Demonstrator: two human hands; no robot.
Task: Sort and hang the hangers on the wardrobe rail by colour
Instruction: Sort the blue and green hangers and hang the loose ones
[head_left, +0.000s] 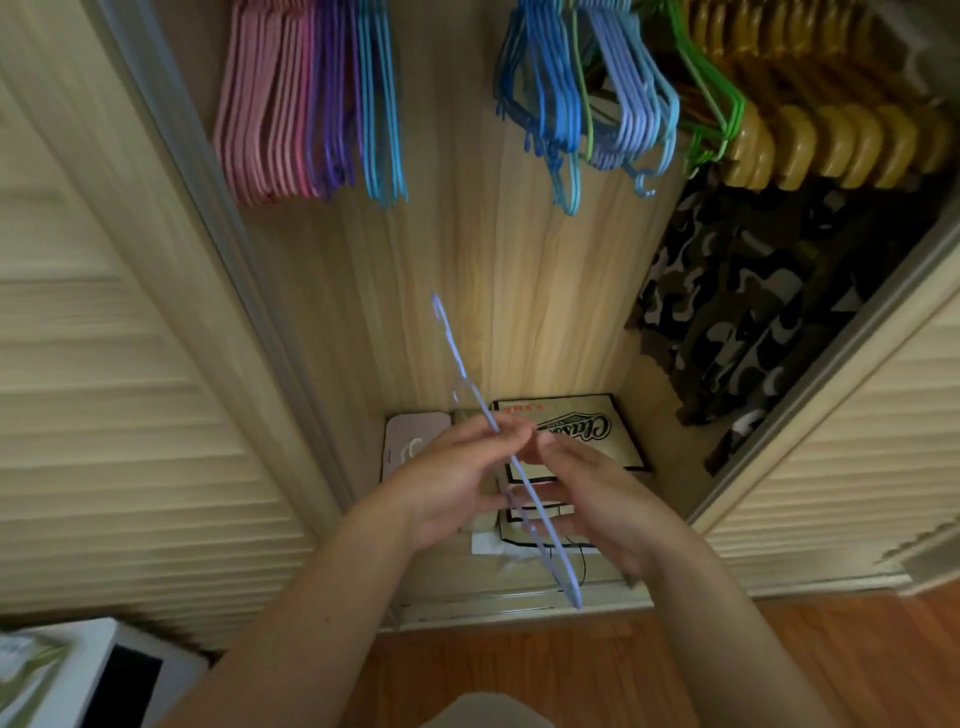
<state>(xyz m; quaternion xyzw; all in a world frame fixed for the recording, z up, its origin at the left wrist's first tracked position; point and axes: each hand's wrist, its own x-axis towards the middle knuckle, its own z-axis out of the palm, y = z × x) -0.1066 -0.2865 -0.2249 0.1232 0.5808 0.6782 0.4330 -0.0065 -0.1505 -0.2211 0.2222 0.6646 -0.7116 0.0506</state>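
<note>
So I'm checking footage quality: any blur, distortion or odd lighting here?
Head view: motion blur smears both hands and the lilac hanger; wide-angle bends the louvred door; a bright patch lights the wardrobe back panel.

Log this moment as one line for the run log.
stage: sorting | held: lilac hanger | left hand: pinching it | right hand: open beside it | rail: colour groups hanging

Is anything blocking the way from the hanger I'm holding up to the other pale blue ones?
Nothing visible does. The lilac-blue hanger has open space above it up to the pale blue hangers.
</note>
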